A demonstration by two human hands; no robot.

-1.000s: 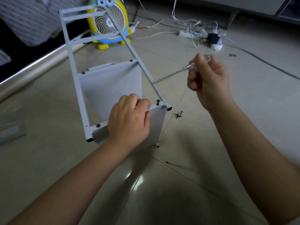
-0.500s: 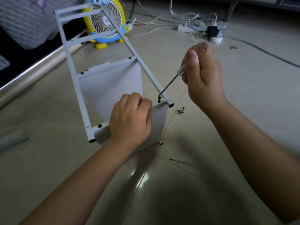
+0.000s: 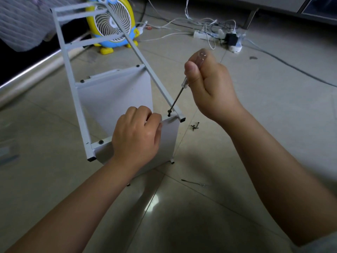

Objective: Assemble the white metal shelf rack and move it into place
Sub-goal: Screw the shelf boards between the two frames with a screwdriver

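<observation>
The white metal shelf rack lies on its side on the tiled floor, its side frame facing up and two shelf panels standing on edge. My left hand grips the top edge of the near shelf panel. My right hand is closed around a clear-handled screwdriver. Its tip rests on a black screw that stands up from the frame's near right corner. Other black screws sit flush at the frame's other joints.
A few loose black screws lie on the floor right of the rack. A thin metal rod lies nearer me. A yellow owl-shaped fan stands behind the rack. A power strip with tangled cables lies at the back.
My right hand swung the screwdriver down from mid-air until its tip met the screw at the frame corner. My left hand kept its grip on the shelf panel.
</observation>
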